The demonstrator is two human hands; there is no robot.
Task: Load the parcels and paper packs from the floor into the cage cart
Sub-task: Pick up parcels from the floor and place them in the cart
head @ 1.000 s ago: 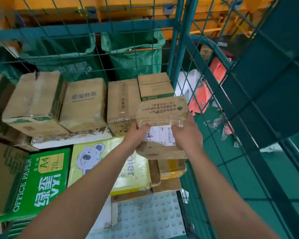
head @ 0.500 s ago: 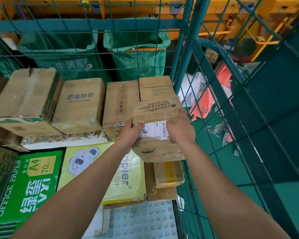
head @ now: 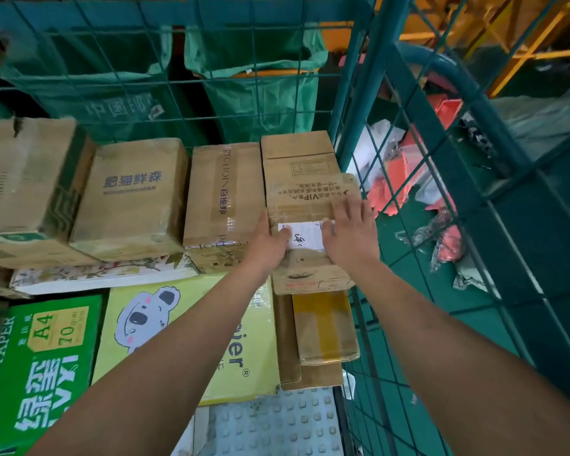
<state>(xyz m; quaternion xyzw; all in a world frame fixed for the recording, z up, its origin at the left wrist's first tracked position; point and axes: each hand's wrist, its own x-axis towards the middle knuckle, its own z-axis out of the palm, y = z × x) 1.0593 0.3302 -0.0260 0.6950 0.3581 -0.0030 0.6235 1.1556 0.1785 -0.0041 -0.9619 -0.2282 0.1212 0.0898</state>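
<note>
Cardboard parcel (head: 310,232) with a white label sits at the right end of the cart's upper row, against the green wire cage (head: 352,103) at its corner post. It lies on another brown box (head: 298,156) behind and overhangs a taped parcel (head: 326,327) below. Left hand (head: 267,241) rests against the parcel's left edge, thumb on the label, fingers not curled round it. Right hand (head: 351,232) lies flat on top, fingers spread and straight, pressing the parcel down. Neither hand grips it.

Just beside it on the left stands a tall box (head: 224,205) sealed with clear tape, then a box with blue print (head: 132,199), then a larger carton (head: 27,189) with green marking. These rest on a flat floral-printed pack (head: 102,271). In the lower row lie a yellow paper pack with a koala (head: 185,337) and a green A4 paper pack (head: 40,366). Studded grey cart floor (head: 270,426) shows at the near edge.

Green sacks (head: 254,83) hang behind the cage. Red and white litter (head: 418,179) lies on the green floor outside, to the right.
</note>
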